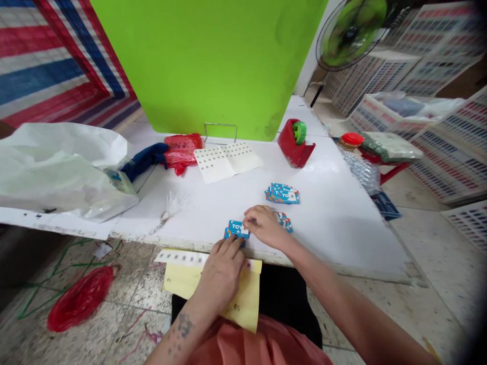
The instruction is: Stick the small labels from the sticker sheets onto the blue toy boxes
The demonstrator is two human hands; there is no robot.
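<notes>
A blue card (236,227) marked "TOY" lies near the table's front edge. The fingertips of my left hand (224,266) press on its lower edge; those fingers lie flat and together. My right hand (264,225) is bent over the card's right end, thumb and fingertips pinched at a small white label on it; what they grip is too small to tell. A second group of cards (288,223) shows partly behind my right hand, and a fanned pile of blue cards (283,194) lies farther back. A yellow-backed label sheet (243,304) hangs over my lap under my left hand.
Behind are a white label sheet (224,162), a red tape dispenser (294,143), a red packet (183,150) and a green board (213,66). White plastic ties (177,203) and a white bag (61,172) lie left. A jar with a red lid (352,140) stands right, beyond the table.
</notes>
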